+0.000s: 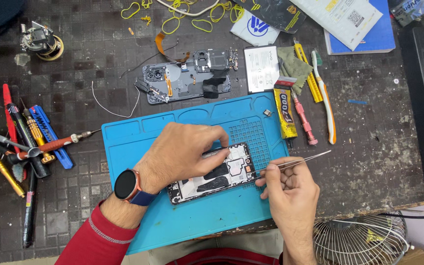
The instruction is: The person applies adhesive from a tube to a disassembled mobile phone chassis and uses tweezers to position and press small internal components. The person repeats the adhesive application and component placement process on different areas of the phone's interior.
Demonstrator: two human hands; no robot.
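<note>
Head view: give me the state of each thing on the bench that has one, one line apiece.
Opened phone: back off, insides showing, flat on the blue mat.
Left hand: pressing on the phone's upper edge.
Right hand: gripping tweezers, fingers pinched near the phone's corner.
Removed back frame: lying apart above the mat.
Battery: out, flat beside the frame.
Glue tube: lying down; cap hidden.

On the blue mat (138, 142), the left hand (180, 152) presses on an opened phone (217, 174) while the right hand (290, 189), at the mat's right edge, pinches tweezers (303, 159), with a glue tube (285, 113) lying just beyond that edge.
</note>
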